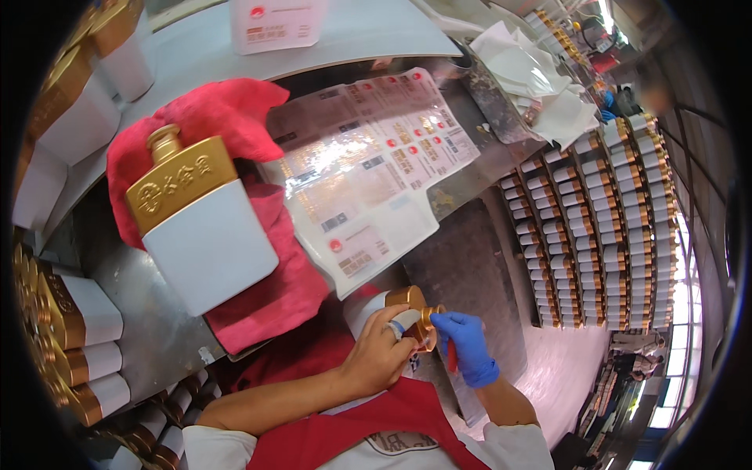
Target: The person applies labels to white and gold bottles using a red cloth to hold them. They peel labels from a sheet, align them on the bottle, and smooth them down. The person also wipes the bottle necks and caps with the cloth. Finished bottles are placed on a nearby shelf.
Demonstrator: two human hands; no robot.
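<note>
Close to my body, my left hand (374, 345) is wrapped round a flat bottle (362, 312) with a white body and a gold shoulder and neck. A pale band of tape or cloth circles one of its fingers. My right hand (468, 348), in a blue glove, is closed at the bottle's gold neck. A slim red object (452, 356) sticks out below the gloved fingers; its kind cannot be made out. Another white and gold bottle (207, 243) lies on a red cloth (270, 301) at the left. Beside that cloth is a sheet of printed decals (368, 172).
Racks of white and gold bottles (595, 227) stand at the right. More bottles (82, 313) are stacked at the left edge. A printed white bottle body (276, 27) stands on the shelf (368, 35) at the back. Crumpled white paper (533, 70) fills a metal tray at the back right.
</note>
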